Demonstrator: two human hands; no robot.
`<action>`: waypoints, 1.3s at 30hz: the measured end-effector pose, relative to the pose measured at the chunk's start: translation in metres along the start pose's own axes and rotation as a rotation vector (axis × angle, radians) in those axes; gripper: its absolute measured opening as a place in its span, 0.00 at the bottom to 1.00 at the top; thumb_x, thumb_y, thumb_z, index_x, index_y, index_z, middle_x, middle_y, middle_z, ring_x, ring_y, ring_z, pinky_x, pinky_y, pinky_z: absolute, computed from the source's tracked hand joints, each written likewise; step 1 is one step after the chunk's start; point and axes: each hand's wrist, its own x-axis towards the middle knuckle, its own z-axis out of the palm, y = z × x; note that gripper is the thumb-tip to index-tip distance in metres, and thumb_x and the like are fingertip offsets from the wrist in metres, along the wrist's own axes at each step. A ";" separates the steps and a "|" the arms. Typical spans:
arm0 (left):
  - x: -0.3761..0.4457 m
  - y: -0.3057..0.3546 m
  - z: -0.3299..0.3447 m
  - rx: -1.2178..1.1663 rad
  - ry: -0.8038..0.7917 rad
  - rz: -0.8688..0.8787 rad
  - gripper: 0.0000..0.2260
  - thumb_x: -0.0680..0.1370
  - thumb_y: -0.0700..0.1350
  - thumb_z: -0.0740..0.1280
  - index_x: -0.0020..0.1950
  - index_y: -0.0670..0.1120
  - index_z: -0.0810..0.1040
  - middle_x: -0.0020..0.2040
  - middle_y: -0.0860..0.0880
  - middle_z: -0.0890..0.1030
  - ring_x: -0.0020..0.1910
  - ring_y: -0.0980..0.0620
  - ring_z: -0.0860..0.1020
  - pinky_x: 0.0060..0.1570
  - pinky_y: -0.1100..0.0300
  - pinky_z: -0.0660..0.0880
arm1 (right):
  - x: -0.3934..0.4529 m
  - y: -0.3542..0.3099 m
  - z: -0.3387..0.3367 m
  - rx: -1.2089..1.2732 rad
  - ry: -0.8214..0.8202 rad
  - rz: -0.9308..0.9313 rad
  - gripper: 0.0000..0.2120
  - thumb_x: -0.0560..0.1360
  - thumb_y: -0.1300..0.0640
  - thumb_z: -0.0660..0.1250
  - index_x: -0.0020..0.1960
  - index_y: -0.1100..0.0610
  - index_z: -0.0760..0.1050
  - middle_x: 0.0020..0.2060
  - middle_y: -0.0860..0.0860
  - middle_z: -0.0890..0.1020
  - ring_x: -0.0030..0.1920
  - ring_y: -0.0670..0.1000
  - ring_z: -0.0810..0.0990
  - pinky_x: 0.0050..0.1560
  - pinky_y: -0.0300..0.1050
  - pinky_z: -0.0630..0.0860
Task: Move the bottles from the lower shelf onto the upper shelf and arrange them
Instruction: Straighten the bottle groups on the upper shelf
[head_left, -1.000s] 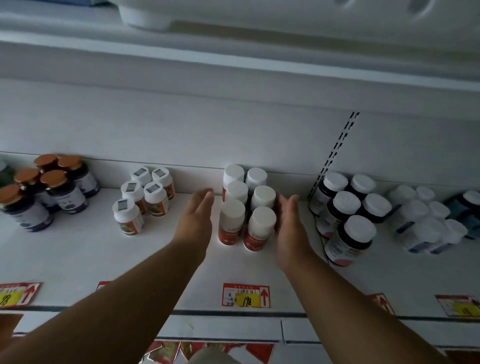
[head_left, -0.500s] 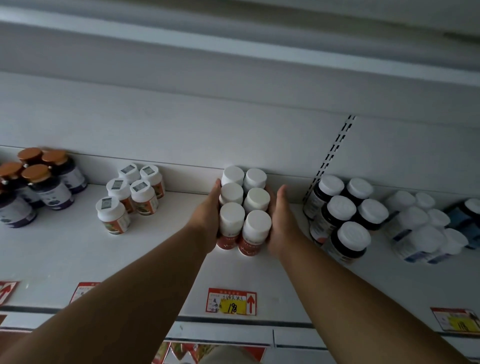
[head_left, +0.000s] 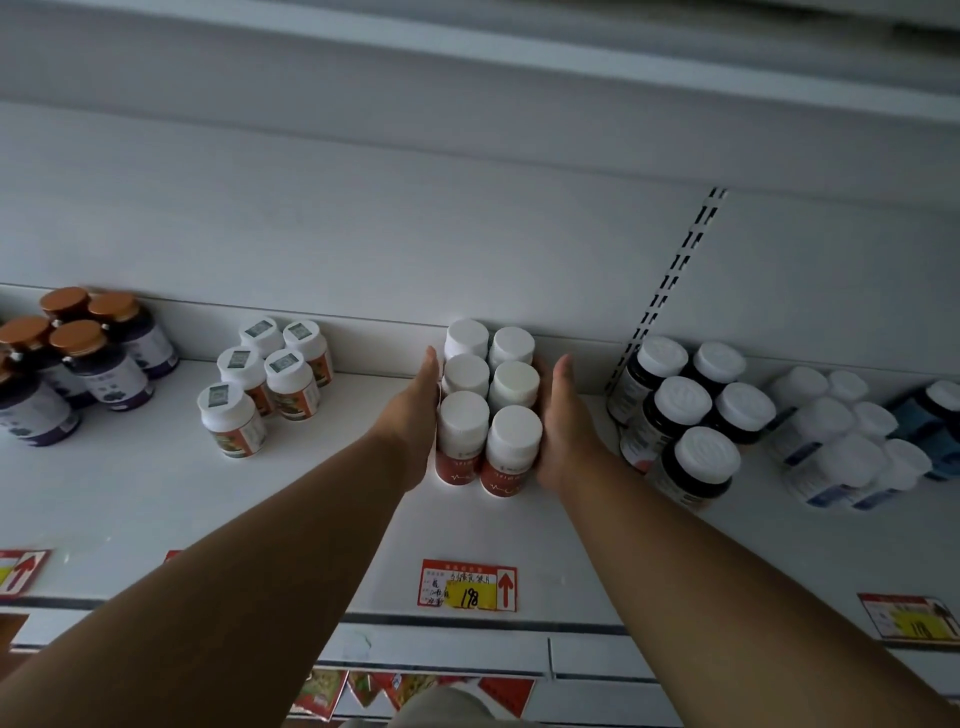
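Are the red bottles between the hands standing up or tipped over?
Standing up. All six red bottles show white caps on top, in two neat rows, with the left hand and right hand pressed flat against their sides.

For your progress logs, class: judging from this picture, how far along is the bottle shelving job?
Done: six red-labelled bottles stand in two rows of three on the shelf. In hand: the left hand and right hand press flat against the block's sides, squaring it up. Left: the lower shelf is barely in view, so remaining bottles cannot be counted.
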 end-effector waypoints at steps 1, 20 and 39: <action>-0.002 -0.002 -0.002 0.028 0.052 -0.013 0.27 0.79 0.67 0.57 0.69 0.52 0.74 0.67 0.50 0.79 0.66 0.48 0.76 0.72 0.46 0.66 | -0.001 0.004 -0.004 -0.042 0.048 -0.017 0.32 0.80 0.31 0.45 0.67 0.49 0.74 0.62 0.51 0.82 0.60 0.52 0.81 0.64 0.52 0.74; -0.041 -0.029 -0.018 0.997 0.188 0.444 0.26 0.69 0.56 0.77 0.62 0.51 0.73 0.57 0.53 0.79 0.51 0.53 0.77 0.48 0.60 0.73 | -0.038 0.057 -0.029 -1.031 0.197 -0.625 0.29 0.66 0.53 0.80 0.62 0.53 0.71 0.57 0.52 0.76 0.55 0.51 0.79 0.54 0.51 0.79; -0.039 -0.029 -0.019 0.976 0.159 0.493 0.30 0.70 0.57 0.77 0.68 0.52 0.71 0.64 0.52 0.78 0.56 0.54 0.77 0.56 0.56 0.77 | -0.029 0.045 -0.040 -0.931 0.115 -0.569 0.42 0.61 0.42 0.81 0.70 0.45 0.66 0.66 0.46 0.74 0.65 0.47 0.75 0.62 0.55 0.77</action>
